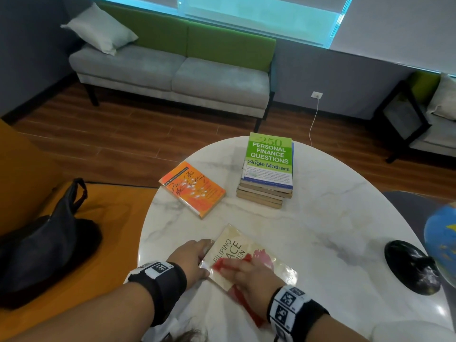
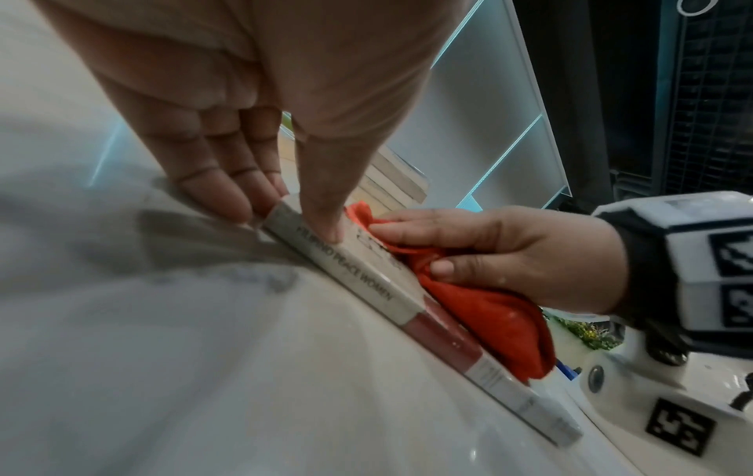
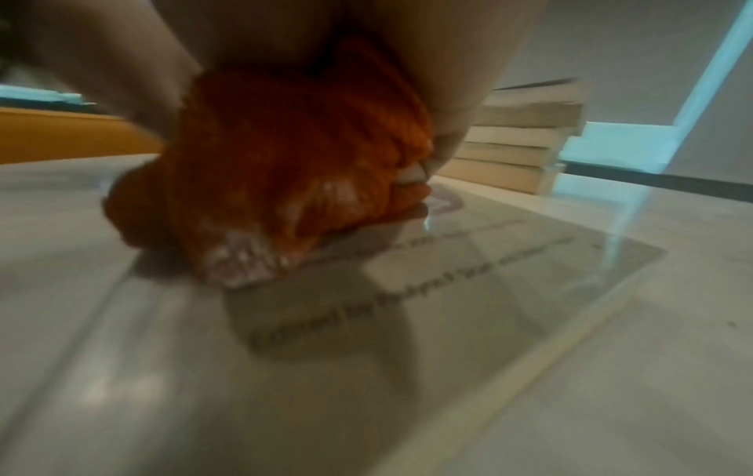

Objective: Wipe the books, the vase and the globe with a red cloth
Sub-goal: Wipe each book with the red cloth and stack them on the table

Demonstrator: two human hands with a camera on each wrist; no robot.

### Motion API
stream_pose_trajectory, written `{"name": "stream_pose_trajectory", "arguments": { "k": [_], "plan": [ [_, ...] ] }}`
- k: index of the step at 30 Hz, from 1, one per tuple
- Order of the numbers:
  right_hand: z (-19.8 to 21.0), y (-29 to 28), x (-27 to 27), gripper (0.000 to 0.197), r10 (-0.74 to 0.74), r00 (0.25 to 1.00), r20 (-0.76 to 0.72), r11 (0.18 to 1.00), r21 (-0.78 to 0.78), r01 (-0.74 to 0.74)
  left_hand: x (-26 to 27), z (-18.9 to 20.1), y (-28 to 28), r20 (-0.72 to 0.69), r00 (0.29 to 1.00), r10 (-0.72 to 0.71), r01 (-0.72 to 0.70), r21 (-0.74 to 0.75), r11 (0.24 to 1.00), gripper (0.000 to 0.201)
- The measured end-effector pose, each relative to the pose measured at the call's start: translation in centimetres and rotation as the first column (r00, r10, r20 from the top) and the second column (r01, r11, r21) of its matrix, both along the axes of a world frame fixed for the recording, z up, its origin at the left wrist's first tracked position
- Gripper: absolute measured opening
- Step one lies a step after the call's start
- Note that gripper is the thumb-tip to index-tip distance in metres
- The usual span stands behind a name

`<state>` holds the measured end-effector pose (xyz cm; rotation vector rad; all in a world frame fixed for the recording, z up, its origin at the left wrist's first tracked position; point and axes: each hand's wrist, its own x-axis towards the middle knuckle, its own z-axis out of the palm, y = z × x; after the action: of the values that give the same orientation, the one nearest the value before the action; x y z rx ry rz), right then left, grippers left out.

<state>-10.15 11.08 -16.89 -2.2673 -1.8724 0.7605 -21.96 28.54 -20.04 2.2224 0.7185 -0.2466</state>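
While the cream book (image 1: pixel 249 257) is lying flat near the front edge of the marble tabletop (image 1: pixel 320 218), the left hand (image 1: pixel 191 259) is steadying its spine edge, grip apart, straight fingers (image 2: pixel 220 193) touching the tabletop and thumb pressing on the cover. The right hand (image 1: pixel 251 275) is pressing the bunched red cloth (image 2: pixel 481 309) onto the cover, grip clamped on the cloth. An orange book (image 1: pixel 192 188) and a stack of books (image 1: pixel 267 174) are sitting farther back; the globe (image 1: pixel 441 238) is standing at the right edge.
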Motion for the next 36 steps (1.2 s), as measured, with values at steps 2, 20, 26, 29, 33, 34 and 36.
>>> {"name": "stream_pose_trajectory", "arguments": {
  "k": [2, 20, 26, 29, 33, 34, 36],
  "plan": [
    [-0.2, 0.2, 1.3, 0.068, -0.1, 0.995, 0.027, 0.995, 0.011, 0.099, -0.1, -0.1, -0.1, -0.006, 1.0, 0.012, -0.012, -0.003, 1.0, 0.062],
    [-2.1, 2.2, -1.1, 0.048, 0.067, 0.997, -0.024, 0.998, -0.02, -0.067, 0.1, 0.4, 0.4, -0.011, 0.998, -0.061, 0.061, -0.014, 0.998, 0.04],
    [-0.7, 4.0, 0.4, 0.064, -0.088, 0.991, 0.097, 0.99, -0.101, 0.098, -0.2, 0.0, 0.4, -0.025, 0.999, 0.041, -0.042, -0.014, 0.999, 0.064],
    [-0.3, 3.5, -0.1, 0.08, -0.038, 0.987, 0.158, 0.997, -0.062, 0.048, -0.2, 0.4, 0.1, -0.031, 0.995, 0.092, -0.095, -0.089, 0.992, 0.085],
    [-1.4, 3.2, -1.3, 0.054, 0.037, 0.999, 0.037, 0.999, -0.036, -0.036, -0.1, 1.2, 0.1, -0.032, 0.995, 0.1, -0.103, -0.112, 0.988, 0.092],
    [-1.4, 3.5, -0.9, 0.058, 0.014, 0.999, 0.045, 0.998, -0.059, -0.011, -0.1, 1.2, 0.2, -0.038, 0.994, 0.098, -0.102, -0.105, 0.989, 0.094],
    [-1.3, 4.0, -0.2, 0.077, -0.027, 0.991, 0.128, 0.993, -0.112, 0.042, -0.1, 1.2, 0.1, -0.047, 0.994, 0.098, -0.103, -0.107, 0.989, 0.098]
  ]
}}
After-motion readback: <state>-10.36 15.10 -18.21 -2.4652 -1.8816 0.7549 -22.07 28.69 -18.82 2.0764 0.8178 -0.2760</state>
